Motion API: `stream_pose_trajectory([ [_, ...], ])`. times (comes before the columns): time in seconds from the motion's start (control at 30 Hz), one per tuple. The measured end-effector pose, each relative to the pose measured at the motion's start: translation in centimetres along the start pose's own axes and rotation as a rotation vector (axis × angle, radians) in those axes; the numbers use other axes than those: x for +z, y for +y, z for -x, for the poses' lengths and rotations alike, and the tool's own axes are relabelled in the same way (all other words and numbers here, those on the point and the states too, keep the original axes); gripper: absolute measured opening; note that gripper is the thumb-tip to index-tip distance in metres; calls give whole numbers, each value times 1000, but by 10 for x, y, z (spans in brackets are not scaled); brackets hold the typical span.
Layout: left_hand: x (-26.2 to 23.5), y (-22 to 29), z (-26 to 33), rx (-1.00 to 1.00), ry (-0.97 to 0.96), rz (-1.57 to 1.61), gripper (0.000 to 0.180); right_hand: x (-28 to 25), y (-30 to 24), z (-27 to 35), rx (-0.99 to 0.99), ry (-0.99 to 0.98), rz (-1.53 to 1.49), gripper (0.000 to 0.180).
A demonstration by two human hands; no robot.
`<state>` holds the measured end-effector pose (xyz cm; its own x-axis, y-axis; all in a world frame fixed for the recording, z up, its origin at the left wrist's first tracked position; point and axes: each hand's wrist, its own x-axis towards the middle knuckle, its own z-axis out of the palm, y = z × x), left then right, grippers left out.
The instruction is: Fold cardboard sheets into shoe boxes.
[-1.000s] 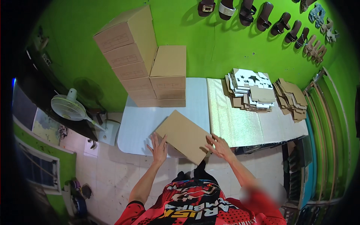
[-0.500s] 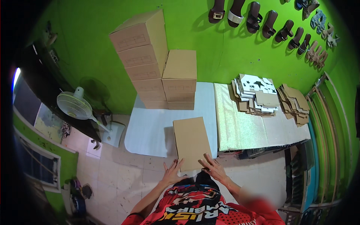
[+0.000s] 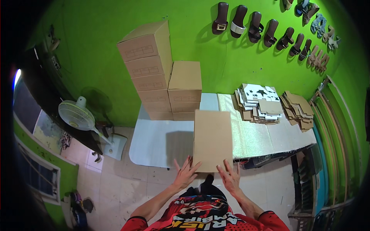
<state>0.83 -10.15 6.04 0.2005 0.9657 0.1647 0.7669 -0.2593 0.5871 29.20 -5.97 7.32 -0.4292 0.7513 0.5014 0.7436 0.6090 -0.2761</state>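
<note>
left hand (image 3: 185, 174): fingers spread, on near-left corner of flat cardboard box (image 3: 213, 139) | right hand (image 3: 230, 178): fingers spread, at near-right edge | box over white table (image 3: 154, 146); box stacks (image 3: 162, 77) far

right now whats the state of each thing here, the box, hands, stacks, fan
cardboard box: closed, held up at its near end
left hand: open, fingers spread on the box's lower left corner
right hand: open, fingers spread at the box's lower right corner
stacked boxes: closed, piled in two columns against the wall
flat cardboard sheets: unfolded, stacked on the table
sandals: hung in a row on the wall
fan: standing upright; running or not, cannot tell
</note>
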Motion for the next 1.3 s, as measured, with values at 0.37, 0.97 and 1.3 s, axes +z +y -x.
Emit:
stream_pose_trajectory([
  [0.37,-194,-17,-188,131,420,-200,74,-18,-10,-275,-163,350,35,51],
  [0.97,-238,-93,-286,-38,442,-676,95,44,17,-445,-104,69,-267,68],
  [1.3,-236,-107,-305,-66,503,-710,92,52,26,-464,-136,80,-260,58],
])
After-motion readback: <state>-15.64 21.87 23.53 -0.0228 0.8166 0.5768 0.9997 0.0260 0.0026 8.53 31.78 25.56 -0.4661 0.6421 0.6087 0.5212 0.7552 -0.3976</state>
